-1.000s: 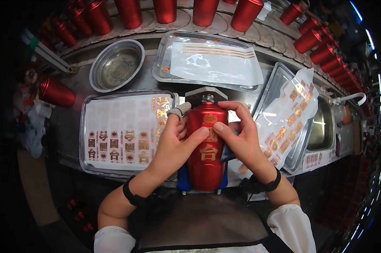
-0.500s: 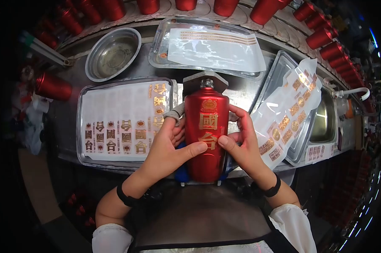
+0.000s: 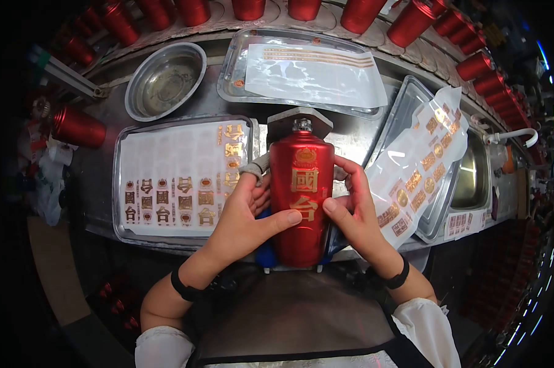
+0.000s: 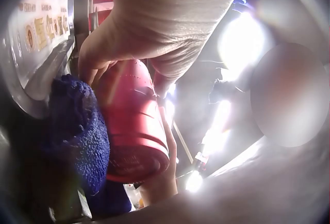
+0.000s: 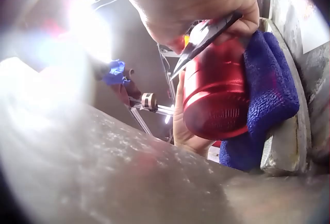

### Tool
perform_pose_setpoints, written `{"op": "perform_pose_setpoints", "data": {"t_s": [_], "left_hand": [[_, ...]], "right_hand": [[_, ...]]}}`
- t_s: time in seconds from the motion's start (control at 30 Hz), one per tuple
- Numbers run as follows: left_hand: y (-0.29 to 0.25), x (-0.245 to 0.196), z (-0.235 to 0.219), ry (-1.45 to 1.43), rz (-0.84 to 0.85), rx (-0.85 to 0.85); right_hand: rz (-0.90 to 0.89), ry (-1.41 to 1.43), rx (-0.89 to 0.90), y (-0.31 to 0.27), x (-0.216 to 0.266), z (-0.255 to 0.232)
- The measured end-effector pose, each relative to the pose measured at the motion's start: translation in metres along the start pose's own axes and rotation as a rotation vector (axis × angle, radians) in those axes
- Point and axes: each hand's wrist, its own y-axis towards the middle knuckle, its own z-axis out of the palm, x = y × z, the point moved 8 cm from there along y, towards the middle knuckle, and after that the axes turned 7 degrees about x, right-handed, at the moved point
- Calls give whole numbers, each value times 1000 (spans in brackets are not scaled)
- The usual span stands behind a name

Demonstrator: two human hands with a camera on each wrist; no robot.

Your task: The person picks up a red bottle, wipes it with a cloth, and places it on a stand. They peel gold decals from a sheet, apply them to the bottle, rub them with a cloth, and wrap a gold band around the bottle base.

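Note:
A red bottle (image 3: 302, 242) with a clear neck leans back against a grey support (image 3: 277, 126), its gold emblem and two large gold characters facing up. My left hand (image 3: 249, 208) holds its left side, thumb laid across the front by the lower character; a grey fabric cover (image 3: 256, 167) wraps one fingertip. My right hand (image 3: 358, 211) grips the other side, thumb at the edge of that character. In the right wrist view a flat dark-edged piece (image 5: 211, 41) sticks out from under the right hand. Folded blue cloth (image 4: 85, 131) pads the bottle beneath.
Left, a metal tray (image 3: 118, 184) bears a sheet of gold decals (image 3: 172, 159). Behind are a metal bowl (image 3: 148, 92) and another tray (image 3: 228, 86) with a striped sheet. A decal sheet (image 3: 421, 165) lies at right beside a sink (image 3: 470, 184). Red bottles (image 3: 249, 9) line a conveyor.
Both thumbs have slid down the bottle from near the emblem to the lower character, uncovering the upper one. The hands barely differ over the last half second. Bottles on the conveyor have shifted right.

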Motion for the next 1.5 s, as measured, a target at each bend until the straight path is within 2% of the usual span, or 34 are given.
{"op": "perform_pose_setpoints", "data": {"t_s": [0.2,0.3,0.4,0.5,0.63,0.73,0.8,1.2,1.33,1.5], "left_hand": [[1,0,0,-71,18,-17],[1,-2,0,-67,29,-15],[1,1,-2,-63,11,-9],[0,-4,-1,-71,-35,-27],[2,-6,2,-81,-10,-34],[2,-4,1,-83,-23,-28],[2,-2,1,-83,-30,-27],[0,-3,2,-67,18,0],[-1,-2,3,-6,26,34],[0,-4,2,6,21,48]], "right_hand": [[-8,-110,-37,1,4,6],[-9,-56,-22,2,3,6],[35,-138,31,1,7,4],[7,126,6,4,1,3],[-6,131,10,3,1,7],[-74,102,10,5,3,7],[-70,26,20,5,-3,2],[-34,44,12,2,-1,3],[22,-108,78,-4,2,4],[15,-58,67,-3,-4,2]]}}
